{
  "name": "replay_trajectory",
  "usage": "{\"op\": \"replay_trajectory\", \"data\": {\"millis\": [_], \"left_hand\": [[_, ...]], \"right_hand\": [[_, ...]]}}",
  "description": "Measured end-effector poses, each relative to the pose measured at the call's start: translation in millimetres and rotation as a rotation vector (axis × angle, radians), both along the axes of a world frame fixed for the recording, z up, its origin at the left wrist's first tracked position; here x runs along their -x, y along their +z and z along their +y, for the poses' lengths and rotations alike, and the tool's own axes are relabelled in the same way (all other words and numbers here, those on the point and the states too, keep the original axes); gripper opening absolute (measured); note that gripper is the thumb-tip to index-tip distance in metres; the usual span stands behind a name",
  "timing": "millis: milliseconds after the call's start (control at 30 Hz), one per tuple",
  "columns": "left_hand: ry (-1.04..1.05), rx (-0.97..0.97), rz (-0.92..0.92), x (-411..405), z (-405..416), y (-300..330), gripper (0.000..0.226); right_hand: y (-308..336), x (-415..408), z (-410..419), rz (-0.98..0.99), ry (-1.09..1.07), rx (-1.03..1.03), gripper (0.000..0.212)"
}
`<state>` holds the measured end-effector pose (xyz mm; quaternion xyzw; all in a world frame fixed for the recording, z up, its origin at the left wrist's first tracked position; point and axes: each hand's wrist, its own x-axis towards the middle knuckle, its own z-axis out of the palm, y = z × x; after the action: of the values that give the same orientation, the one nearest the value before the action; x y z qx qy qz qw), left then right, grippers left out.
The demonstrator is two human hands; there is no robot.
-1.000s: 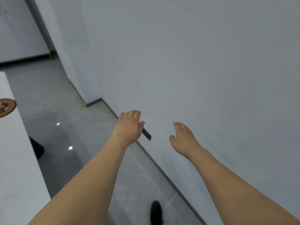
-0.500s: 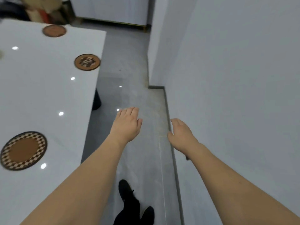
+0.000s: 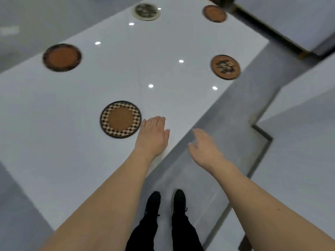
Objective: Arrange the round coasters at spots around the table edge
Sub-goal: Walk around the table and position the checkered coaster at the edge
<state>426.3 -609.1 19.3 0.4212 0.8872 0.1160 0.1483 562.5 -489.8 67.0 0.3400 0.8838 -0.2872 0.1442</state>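
Head view, near to far, taken as a clock face with your shoes at 6 o'clock. Your shoes stand on the grey floor beside the near right edge of the white table.

Your left hand hangs palm down over that edge, fingers straight and close together, holding nothing. Your right hand is over the floor just off the table, fingers loosely spread, also empty. Neither hand touches a coaster.

5 round coasters lie flat on the table, well apart from one another:
1. Checkered coaster, at about 11 o'clock of your left hand, just beside the fingertips, near the right edge.
2. Patterned brown coaster, at 1 o'clock, close to the right edge.
3. Plain brown coaster, at 10 o'clock, near the left edge.
4. Pale-rimmed coaster, at 12 o'clock, toward the far end; blurred.
5. Far brown coaster, at 1 o'clock, by the far right corner.

Judgement: the arrangement looks largely complete, since every coaster in sight sits near an edge and you carry none. The near left part of the table holds no coaster, and its nearest end is out of frame, so you cannot rule out a spot left to fill.
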Motion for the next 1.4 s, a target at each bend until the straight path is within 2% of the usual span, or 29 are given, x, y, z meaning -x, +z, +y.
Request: {"op": "replay_trajectory", "data": {"millis": [233,467,600,833,1167,1400], "left_hand": [[0.395,0.046,0.054,58,-62,-26,0.051],[0.712,0.047,0.113,97,-98,-59,0.052],[0.765,0.036,0.126,123,-104,-80,0.052],[0.807,-0.043,0.255,130,-101,-100,0.033],[0.76,-0.052,0.293,131,-103,-103,0.029],[0.737,-0.142,0.284,129,-102,-106,0.021]], "right_hand": [[-34,115,-19,0.088,0.316,0.076,0.053],[-80,176,-31,0.254,0.462,0.082,0.034],[-115,206,-23,0.228,0.487,-0.096,0.054],[-146,215,-25,0.28,0.532,-0.35,0.051],[-149,215,-22,0.362,0.487,-0.278,0.046],[-147,214,-18,0.514,0.375,-0.122,0.027]]}}
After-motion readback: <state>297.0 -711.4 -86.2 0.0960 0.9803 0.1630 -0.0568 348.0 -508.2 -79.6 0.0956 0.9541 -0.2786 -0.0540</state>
